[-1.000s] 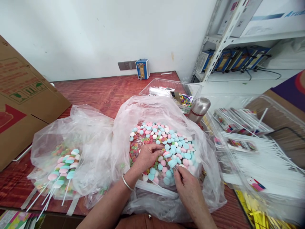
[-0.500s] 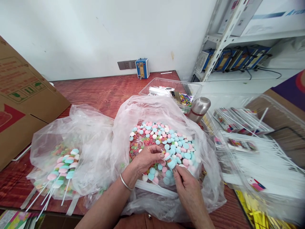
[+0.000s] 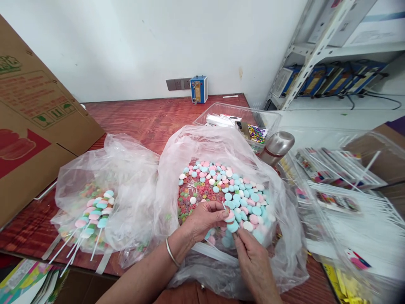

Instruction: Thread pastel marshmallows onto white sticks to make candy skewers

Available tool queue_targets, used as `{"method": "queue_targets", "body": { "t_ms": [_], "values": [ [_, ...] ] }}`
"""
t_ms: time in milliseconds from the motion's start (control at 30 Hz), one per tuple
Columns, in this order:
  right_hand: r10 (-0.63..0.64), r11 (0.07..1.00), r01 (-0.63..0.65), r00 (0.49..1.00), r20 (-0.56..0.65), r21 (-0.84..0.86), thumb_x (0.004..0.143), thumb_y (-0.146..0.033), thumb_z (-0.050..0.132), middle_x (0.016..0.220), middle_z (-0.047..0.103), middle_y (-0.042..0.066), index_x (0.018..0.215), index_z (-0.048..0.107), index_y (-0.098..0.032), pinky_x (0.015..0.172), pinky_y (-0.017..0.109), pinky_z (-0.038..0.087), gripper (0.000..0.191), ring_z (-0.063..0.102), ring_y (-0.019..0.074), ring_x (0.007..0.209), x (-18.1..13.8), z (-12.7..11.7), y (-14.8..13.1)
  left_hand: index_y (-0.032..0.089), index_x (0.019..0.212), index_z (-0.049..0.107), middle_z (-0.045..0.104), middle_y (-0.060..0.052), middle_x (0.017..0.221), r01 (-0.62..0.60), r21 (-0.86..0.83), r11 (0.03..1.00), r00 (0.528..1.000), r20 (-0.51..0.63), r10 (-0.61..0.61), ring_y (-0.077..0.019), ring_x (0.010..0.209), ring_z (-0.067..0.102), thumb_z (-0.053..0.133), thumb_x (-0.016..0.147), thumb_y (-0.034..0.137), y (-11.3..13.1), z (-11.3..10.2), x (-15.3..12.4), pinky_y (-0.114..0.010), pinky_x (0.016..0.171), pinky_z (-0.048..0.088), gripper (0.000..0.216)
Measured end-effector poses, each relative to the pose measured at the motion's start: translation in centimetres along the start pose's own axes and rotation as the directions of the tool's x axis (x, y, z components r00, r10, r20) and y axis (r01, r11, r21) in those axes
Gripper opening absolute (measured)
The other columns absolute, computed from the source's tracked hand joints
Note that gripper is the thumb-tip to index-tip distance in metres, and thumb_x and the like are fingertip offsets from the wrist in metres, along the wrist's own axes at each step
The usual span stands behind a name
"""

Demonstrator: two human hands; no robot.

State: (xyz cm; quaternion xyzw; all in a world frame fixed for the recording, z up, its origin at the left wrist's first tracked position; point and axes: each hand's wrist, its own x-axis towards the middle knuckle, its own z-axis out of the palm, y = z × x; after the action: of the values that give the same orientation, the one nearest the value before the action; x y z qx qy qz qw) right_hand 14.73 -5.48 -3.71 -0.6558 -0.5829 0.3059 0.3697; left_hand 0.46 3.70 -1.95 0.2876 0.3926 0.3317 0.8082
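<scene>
1. The left hand point(image 3: 207, 217) is bent at the fingers, thumb and forefinger pinching the upper end of a short stack of pink and pale-blue disc-shaped candies point(image 3: 233, 227); a thin white tip shows beside those fingertips.
2. The right hand point(image 3: 255, 255) is closed just below the stack, thumb and forefinger together; it seems to grip the stick's lower part, though the fingers hide most of it.
3. The stack is held over a large translucent plastic bag point(image 3: 190, 141) containing loose pink, blue and white candy discs point(image 3: 255, 197) and small red, green and yellow candy rings point(image 3: 186, 196).
4. The step in hand looks like threading candy onto a stick, partway along: similar candy-covered white sticks point(image 3: 95, 215) lie on the smaller translucent bag point(image 3: 79, 166) at the left.
5. The next move, as I judge it, calls for a steady lower grip and gentle, straight pressure from the left fingertips, since the discs look soft enough to dent or split.
6. The brown cardboard box point(image 3: 60, 95) carries green handling symbols, a glass and an umbrella among them, and lines of reddish print too blurred to read.
7. Printed packets point(image 3: 337, 202) in the clear plastic bin point(image 3: 311, 236) at the right show no legible brand.
</scene>
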Motion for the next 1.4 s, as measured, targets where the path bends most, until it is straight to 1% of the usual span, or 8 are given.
{"method": "queue_targets", "body": {
  "t_ms": [200,267,400,500,700,833,1000,1400],
  "values": [
    [0.106,0.993,-0.108,0.994,0.033,0.055,0.093,-0.051,0.039,0.064,0.059,0.000,0.079,0.064,-0.020,0.058,0.023,0.044,0.043,0.057,0.0176,0.062,0.5,0.2,-1.4,0.016,0.104,0.070,0.071,-0.006,0.092,-0.116,0.346,0.931,0.986,-0.071,0.149,-0.0174,0.078,0.066,0.072,0.080,0.040,1.5,-2.8,-1.0,-0.032,0.075,0.054,0.034],
    [0.119,0.993,-0.120,0.993,0.023,0.021,0.093,-0.054,0.038,0.061,0.057,-0.001,0.074,0.061,-0.020,0.054,0.022,0.040,0.045,0.052,0.0159,0.057,0.9,-0.1,-1.8,0.020,0.110,0.070,0.071,-0.007,0.097,-0.194,0.676,0.711,0.928,-0.109,0.356,-0.0203,0.087,0.065,0.061,0.089,0.032,2.6,-4.5,-1.0,-0.036,0.082,0.052,0.026],
    [0.123,0.992,-0.122,0.992,0.040,-0.029,0.093,-0.055,0.038,0.056,0.052,-0.002,0.069,0.058,-0.021,0.052,0.022,0.035,0.046,0.046,0.0148,0.054,1.5,-0.3,-2.1,0.018,0.090,0.070,0.067,-0.010,0.099,-0.047,0.999,-0.010,0.832,0.044,0.553,-0.0264,0.101,0.059,0.056,0.085,0.012,3.6,-7.1,-0.6,-0.042,0.094,0.046,0.016],
    [0.126,0.992,-0.125,0.990,0.060,-0.020,0.093,-0.055,0.038,0.058,0.053,-0.002,0.070,0.058,-0.021,0.053,0.022,0.035,0.045,0.047,0.0148,0.056,1.5,-0.2,-2.0,0.018,0.089,0.065,0.066,-0.010,0.096,0.038,0.979,-0.199,0.856,0.070,0.511,-0.0264,0.096,0.058,0.056,0.085,0.012,3.4,-7.5,-0.3,-0.041,0.088,0.047,0.012],
    [0.138,0.990,-0.138,0.990,-0.001,-0.016,0.091,-0.054,0.041,0.061,0.055,-0.002,0.069,0.055,-0.021,0.055,0.022,0.036,0.041,0.049,0.0155,0.059,1.1,-0.4,-0.8,0.017,0.092,0.062,0.065,-0.009,0.098,0.014,0.979,-0.203,0.859,0.092,0.503,-0.0249,0.096,0.059,0.052,0.084,0.007,3.6,-6.5,-0.7,-0.038,0.086,0.047,0.017],
    [0.144,0.989,-0.145,0.989,-0.030,-0.005,0.091,-0.052,0.043,0.061,0.056,-0.002,0.068,0.055,-0.021,0.054,0.022,0.036,0.040,0.049,0.0155,0.059,1.0,-0.8,-0.3,0.020,0.103,0.065,0.066,-0.006,0.102,-0.097,0.995,0.014,0.813,0.071,0.578,-0.0212,0.094,0.062,0.051,0.087,0.011,4.8,-5.6,-0.5,-0.034,0.084,0.049,0.023],
    [0.121,0.993,-0.121,0.992,-0.037,-0.003,0.092,-0.051,0.043,0.058,0.051,-0.003,0.068,0.056,-0.021,0.053,0.022,0.035,0.040,0.045,0.0145,0.056,0.9,-0.6,0.1,0.022,0.095,0.073,0.073,-0.002,0.090,-0.215,0.940,0.266,0.859,0.052,0.509,-0.0197,0.086,0.066,0.057,0.085,0.019,5.3,-4.8,0.6,-0.032,0.081,0.050,0.018],
    [0.116,0.993,-0.116,0.993,-0.015,-0.001,0.091,-0.051,0.043,0.059,0.054,-0.002,0.070,0.059,-0.021,0.054,0.023,0.036,0.041,0.048,0.0155,0.058,0.9,-0.7,0.2,0.017,0.099,0.073,0.068,-0.010,0.101,-0.242,0.969,-0.045,0.888,0.240,0.393,-0.0230,0.098,0.062,0.050,0.082,0.004,3.0,-4.8,0.2,-0.034,0.087,0.048,0.031]
  ]
}}
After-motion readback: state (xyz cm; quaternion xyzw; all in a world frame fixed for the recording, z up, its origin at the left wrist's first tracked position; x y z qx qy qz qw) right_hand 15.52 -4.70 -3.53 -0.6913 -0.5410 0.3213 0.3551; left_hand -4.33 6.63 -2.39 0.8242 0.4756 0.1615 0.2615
